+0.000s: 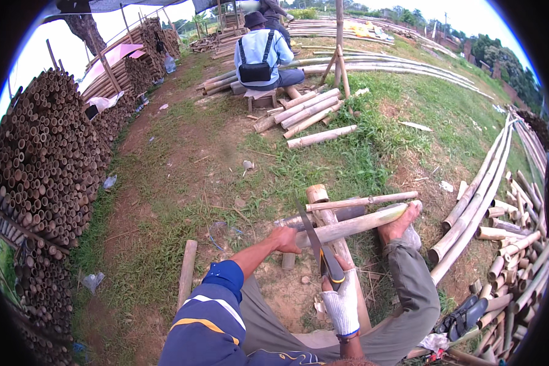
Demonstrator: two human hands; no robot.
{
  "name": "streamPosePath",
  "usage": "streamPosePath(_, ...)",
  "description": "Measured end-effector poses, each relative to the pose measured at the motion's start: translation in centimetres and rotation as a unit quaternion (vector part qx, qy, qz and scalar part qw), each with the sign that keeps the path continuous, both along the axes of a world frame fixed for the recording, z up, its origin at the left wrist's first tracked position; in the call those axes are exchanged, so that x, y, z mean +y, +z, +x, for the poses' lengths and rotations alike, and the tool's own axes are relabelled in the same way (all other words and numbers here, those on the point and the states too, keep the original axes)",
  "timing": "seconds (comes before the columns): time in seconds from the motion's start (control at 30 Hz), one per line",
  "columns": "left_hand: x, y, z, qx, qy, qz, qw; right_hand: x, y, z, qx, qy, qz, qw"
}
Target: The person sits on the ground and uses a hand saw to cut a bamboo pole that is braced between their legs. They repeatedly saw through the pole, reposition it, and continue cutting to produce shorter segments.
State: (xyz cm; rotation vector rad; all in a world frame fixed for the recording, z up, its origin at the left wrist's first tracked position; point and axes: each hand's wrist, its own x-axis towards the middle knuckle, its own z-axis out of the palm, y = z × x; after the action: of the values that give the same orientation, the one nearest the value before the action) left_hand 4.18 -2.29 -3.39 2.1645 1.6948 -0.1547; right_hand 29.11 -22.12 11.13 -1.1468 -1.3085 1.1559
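My left hand [285,239] is bare and grips the near end of a pale bamboo pole [354,224] that lies across a wooden support log [326,226]. My right hand [341,299], in a white work glove, is shut on the dark handle of a long saw blade [310,235], whose blade rests against the pole just right of my left hand. My bare foot [399,222] presses on the pole's far end. A second thinner bamboo piece [363,200] lies just behind it.
Stacks of cut bamboo ends [46,152] line the left side. Long poles and short cut pieces [500,232] pile up at right, with dark sandals [466,317] near them. A person in a light blue shirt [262,55] sits on a stool ahead, beside more cut lengths [308,113].
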Motion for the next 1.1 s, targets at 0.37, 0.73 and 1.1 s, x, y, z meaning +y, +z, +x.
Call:
streamPosePath(0.37,0.7,-0.6,-0.1,-0.033,0.003,-0.053,0.998,-18.1,-7.5,7.7,-0.134,-0.041,0.035,0.990)
streamPosePath(0.73,1.9,-1.8,-1.4,-0.045,0.004,-0.077,0.996,5.2,-7.2,-2.0,-0.065,0.011,-0.045,0.997)
streamPosePath(1.1,0.8,-0.6,-1.0,-0.044,0.038,-0.076,0.995,-4.7,-8.3,3.7,-0.172,-0.017,0.082,0.982)
